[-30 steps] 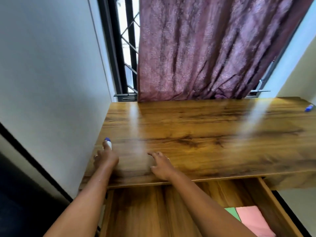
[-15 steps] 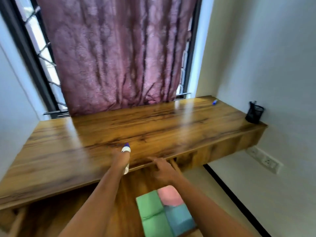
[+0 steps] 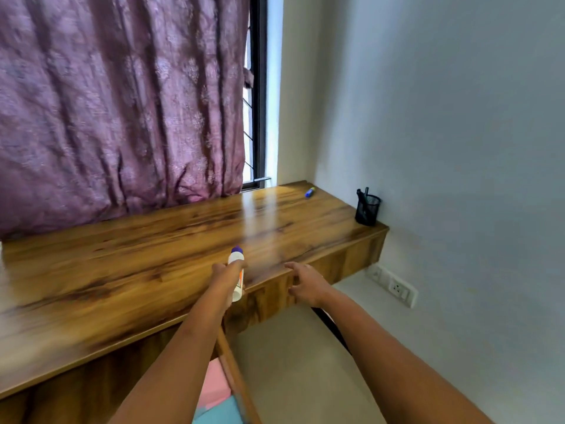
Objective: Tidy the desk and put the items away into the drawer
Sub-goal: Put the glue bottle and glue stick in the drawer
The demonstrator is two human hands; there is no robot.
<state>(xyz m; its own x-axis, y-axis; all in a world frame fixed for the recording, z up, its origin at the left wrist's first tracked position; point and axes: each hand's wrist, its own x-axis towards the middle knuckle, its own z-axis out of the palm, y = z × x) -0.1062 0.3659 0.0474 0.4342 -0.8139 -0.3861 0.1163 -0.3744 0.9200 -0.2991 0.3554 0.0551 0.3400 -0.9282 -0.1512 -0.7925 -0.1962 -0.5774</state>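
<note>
The person's left grip [image 3: 227,276] was closed around a white bottle [image 3: 236,257] with a purple cap. It held the bottle roughly upright over the front edge of the desk [image 3: 122,270], cap pointing up and away from the camera. The bottle's lower end showed below the fingers, in front of the desk's face. An orange mark ran down its side, too blurred to read.

The right grip [image 3: 305,283] was wide and held nothing. Its fingers were loosely spread beside the bottle at the same front edge; I could not tell whether they touched the wood.

Below the desk the drawer [image 3: 233,364] stood pulled out, with one wooden side running toward the camera. Inside lay a pink pad [image 3: 215,384] and a teal pad [image 3: 215,416], both partly hidden by the left forearm.

At the far right corner of the desk, well apart from both arms, lay a small blue-and-yellow item [image 3: 309,192] — too small to identify. A black mesh pen holder [image 3: 367,209] stood at the desk's right end against the wall, with dark pens in it.

A purple curtain [image 3: 122,102] hung behind the desk, its hem resting on the back edge. To its right ran a dark window frame [image 3: 260,87]. A white wall socket [image 3: 402,290] sat low on the right wall, above the pale floor [image 3: 305,377].
</note>
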